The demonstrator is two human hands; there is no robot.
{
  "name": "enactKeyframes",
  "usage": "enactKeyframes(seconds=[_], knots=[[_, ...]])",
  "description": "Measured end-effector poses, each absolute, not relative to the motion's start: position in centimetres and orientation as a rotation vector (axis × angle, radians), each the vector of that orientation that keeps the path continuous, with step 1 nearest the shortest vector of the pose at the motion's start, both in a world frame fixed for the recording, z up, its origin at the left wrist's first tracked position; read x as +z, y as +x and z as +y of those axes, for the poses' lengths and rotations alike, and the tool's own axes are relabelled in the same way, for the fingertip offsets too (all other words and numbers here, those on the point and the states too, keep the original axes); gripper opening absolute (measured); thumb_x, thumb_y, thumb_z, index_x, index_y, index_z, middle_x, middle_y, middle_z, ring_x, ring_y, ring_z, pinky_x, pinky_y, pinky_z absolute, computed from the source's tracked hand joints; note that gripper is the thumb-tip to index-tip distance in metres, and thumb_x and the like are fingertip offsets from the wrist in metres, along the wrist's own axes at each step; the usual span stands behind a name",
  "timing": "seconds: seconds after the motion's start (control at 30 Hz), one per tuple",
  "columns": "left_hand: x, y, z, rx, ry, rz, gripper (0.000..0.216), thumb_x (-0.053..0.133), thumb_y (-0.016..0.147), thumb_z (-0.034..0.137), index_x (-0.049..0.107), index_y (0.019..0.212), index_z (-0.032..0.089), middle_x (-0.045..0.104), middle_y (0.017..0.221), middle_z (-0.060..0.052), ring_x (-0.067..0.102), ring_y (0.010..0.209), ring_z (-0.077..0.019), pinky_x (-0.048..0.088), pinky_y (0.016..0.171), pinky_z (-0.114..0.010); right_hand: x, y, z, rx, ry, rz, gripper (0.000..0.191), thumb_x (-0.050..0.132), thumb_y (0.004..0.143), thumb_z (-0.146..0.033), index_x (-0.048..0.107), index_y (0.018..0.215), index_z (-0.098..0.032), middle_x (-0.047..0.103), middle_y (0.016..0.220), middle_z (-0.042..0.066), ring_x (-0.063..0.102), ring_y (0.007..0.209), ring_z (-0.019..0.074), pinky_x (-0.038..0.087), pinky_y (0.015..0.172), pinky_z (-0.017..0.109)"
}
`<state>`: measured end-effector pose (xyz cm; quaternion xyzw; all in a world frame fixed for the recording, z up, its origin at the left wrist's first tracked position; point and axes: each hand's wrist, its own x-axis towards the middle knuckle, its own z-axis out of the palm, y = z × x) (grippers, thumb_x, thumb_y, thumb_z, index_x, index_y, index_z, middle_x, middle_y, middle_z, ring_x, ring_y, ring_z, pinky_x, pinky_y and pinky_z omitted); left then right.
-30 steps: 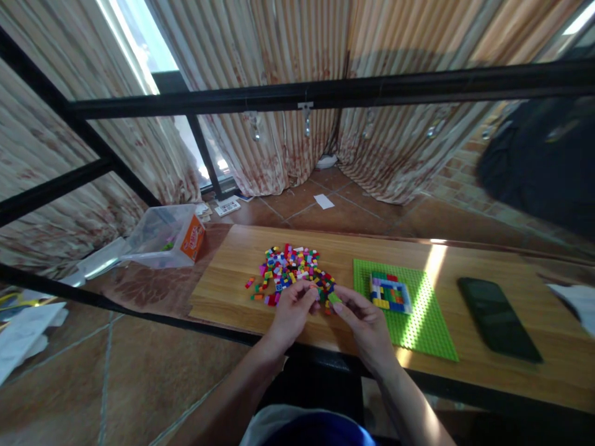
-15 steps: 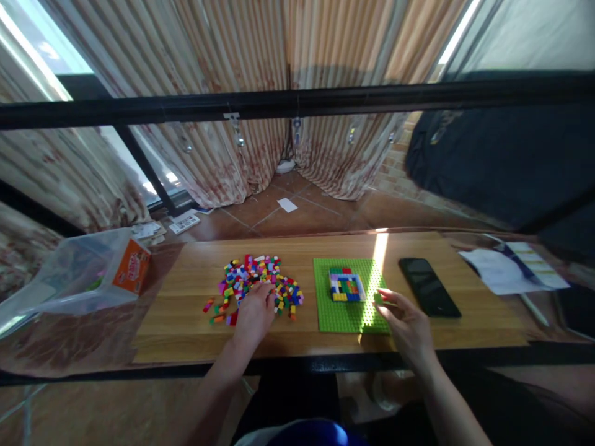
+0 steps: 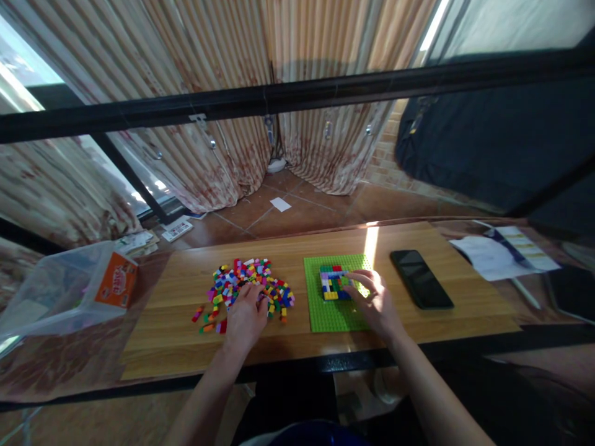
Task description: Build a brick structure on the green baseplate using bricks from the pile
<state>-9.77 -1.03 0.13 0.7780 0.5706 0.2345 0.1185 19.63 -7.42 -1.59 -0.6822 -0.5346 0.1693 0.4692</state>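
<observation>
My left hand [image 3: 246,313] rests at the near side of a heap of small toy bricks [image 3: 242,272] in many colours. Its fingers are bent together among the bricks, and what lies between them is hidden. On a green studded baseplate [image 3: 320,319] stands a low square of stacked bricks [image 3: 330,285], with white, blue, yellow, red and green pieces. Over the right side of this square is my right hand [image 3: 375,303], thumb and finger pinched on a small green brick [image 3: 344,281]. That hand covers part of the square and the baseplate's right side.
A black phone [image 3: 421,279] lies on the wooden board [image 3: 162,310], right of the baseplate. Beyond the board's left end stands a clear plastic box [image 3: 56,285] with an orange label. Papers [image 3: 488,257] lie at the right. A dark rail [image 3: 297,98] crosses before the curtains.
My right hand has moved left with the green brick, from the baseplate's right edge to the stacked square. The left hand stays at the heap. The whole view has shifted slightly.
</observation>
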Motion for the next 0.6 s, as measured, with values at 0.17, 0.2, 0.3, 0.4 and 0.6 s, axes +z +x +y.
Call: enactKeyframes(seconds=[0.17,0.2,0.3,0.4,0.6], knots=[[0.8,-9.5,-1.1,0.721,2.256,1.639,0.022,0.053,0.086,0.02,0.065,0.105,0.018,0.065,0.11,-0.008,0.066,0.094,-0.021,0.054,0.084,-0.035,-2.8,19.9,-6.4,0.272,-1.702,-1.36,0.031,0.061,0.082,-0.049,0.074,0.098,-0.026,0.059,0.116,0.009,0.054,0.112,0.0269,0.047,0.097,0.047],[1.0,-9.3,-1.2,0.737,2.251,1.618,0.022,0.052,0.086,0.02,0.065,0.105,0.019,0.065,0.109,-0.008,0.066,0.094,-0.0209,0.054,0.083,-0.034,-2.9,20.0,-6.3,0.266,-1.711,-1.354,0.031,0.06,0.082,-0.048,0.074,0.099,-0.026,0.058,0.117,0.009,0.053,0.113,0.0274,0.047,0.097,0.047],[1.5,-8.1,-1.9,0.767,2.22,1.52,0.022,0.052,0.087,0.02,0.065,0.105,0.019,0.066,0.107,-0.008,0.065,0.097,-0.0209,0.053,0.084,-0.034,-3.0,19.9,-6.2,0.285,-1.732,-1.325,0.032,0.059,0.082,-0.046,0.073,0.102,-0.025,0.057,0.121,0.011,0.053,0.115,0.0282,0.048,0.096,0.047],[1.8,-5.5,-3.1,0.729,2.13,1.373,0.025,0.052,0.087,0.021,0.064,0.108,0.018,0.069,0.098,-0.007,0.065,0.09,-0.0188,0.051,0.081,-0.032,-2.8,19.7,-6.1,0.336,-1.729,-1.271,0.036,0.058,0.081,-0.045,0.072,0.106,-0.023,0.056,0.123,0.012,0.055,0.114,0.0293,0.05,0.093,0.048],[1.4,1.5,-4.0,0.527,1.868,1.085,0.051,0.053,0.083,0.022,0.051,0.134,0.014,0.07,0.085,-0.003,0.06,0.067,-0.0134,0.049,0.071,-0.027,-1.8,19.2,-6.3,0.505,-1.679,-1.065,0.044,0.06,0.079,-0.049,0.068,0.108,-0.017,0.059,0.124,0.015,0.062,0.106,0.0274,0.055,0.082,0.041]])
